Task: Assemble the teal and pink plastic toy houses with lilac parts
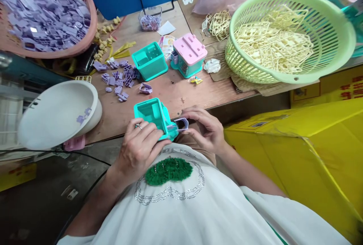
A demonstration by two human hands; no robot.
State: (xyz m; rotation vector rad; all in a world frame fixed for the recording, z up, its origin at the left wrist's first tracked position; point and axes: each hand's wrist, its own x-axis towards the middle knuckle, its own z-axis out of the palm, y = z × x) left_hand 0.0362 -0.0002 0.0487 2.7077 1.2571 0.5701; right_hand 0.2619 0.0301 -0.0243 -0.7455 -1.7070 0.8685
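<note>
My left hand (140, 144) is wrapped around a teal plastic box (154, 114), open side up, held at the table's near edge. My right hand (205, 127) pinches a small lilac plastic part (181, 124) against the box's right side. A ring sits on a finger of my left hand. Loose lilac parts (120, 80) lie scattered on the wooden table (176, 93) just beyond the box. A second empty teal box (150, 60) and a teal box with a pink lid (189, 54) stand farther back.
A pink basket of lilac parts (42, 10) sits at the far left, with a white bowl (56, 112) below it. A green basket of cream plastic frames (286, 37) stands at the right. Yellow cartons (312, 143) fill the lower right. A small clear tub (150, 19) stands at the back.
</note>
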